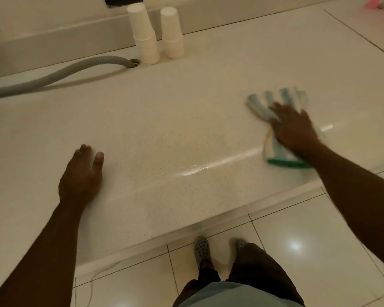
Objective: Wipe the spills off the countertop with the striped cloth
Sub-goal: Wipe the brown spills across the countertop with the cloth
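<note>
No readable writing shows anywhere. The striped cloth [282, 120] lies at the right of the frame on the pale tabletop [164, 120], its long axis running near-to-far, stripes pointing toward the upper frame. The right hand [294, 129] presses flat on it, fingers spread; the left hand [81, 176] rests open, palm down, lower left.

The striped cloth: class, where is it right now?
The striped cloth lies flat on the countertop at the right of the head view, pressed under the right hand, near the front edge.
</note>
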Tool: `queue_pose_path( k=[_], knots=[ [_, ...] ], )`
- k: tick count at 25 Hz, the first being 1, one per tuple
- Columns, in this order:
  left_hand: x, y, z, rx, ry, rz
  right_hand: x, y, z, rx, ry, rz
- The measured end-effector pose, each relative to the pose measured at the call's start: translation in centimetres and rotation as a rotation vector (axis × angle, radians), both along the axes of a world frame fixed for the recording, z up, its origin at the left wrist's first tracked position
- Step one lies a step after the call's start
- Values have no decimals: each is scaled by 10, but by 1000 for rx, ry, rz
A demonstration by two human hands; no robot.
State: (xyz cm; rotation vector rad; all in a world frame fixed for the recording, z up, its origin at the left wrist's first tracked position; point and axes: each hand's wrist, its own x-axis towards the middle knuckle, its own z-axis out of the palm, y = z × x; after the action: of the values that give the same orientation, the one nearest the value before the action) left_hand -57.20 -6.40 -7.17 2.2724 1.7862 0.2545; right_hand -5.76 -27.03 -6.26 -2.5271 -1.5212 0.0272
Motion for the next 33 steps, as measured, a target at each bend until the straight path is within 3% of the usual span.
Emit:
queue_pose_path(
  k=[2, 4, 6, 10, 12, 14, 19, 23, 33],
  knots=[
    [-1, -18, 0, -10, 8, -25, 23, -2, 6, -86, 76, -232],
    [2, -32, 0, 5, 20, -35, 13, 14, 12, -115, 116, -306],
    [13, -41, 3, 24, 8, -7, -27, 34, 15, -109, 96, -201],
    [35, -60, 8, -3, -14, 68, -122, 31, 7, -124, 12, 286],
    [36, -71, 9, -5, -7, 59, -122, -2, 2, -104, 50, 457],
    [34, -82, 9, 15, 35, 43, -78, -29, -1, -34, 48, 483],
    [23, -105, 6, 39, 98, 126, 61, -67, 1, -10, 7, -60],
    [15, -112, 6, 42, 76, 172, 52, -47, 3, -66, 151, -355],
    [16, -118, 3, 89, -30, 212, -147, 69, 1, -32, 85, 178]
  ],
)
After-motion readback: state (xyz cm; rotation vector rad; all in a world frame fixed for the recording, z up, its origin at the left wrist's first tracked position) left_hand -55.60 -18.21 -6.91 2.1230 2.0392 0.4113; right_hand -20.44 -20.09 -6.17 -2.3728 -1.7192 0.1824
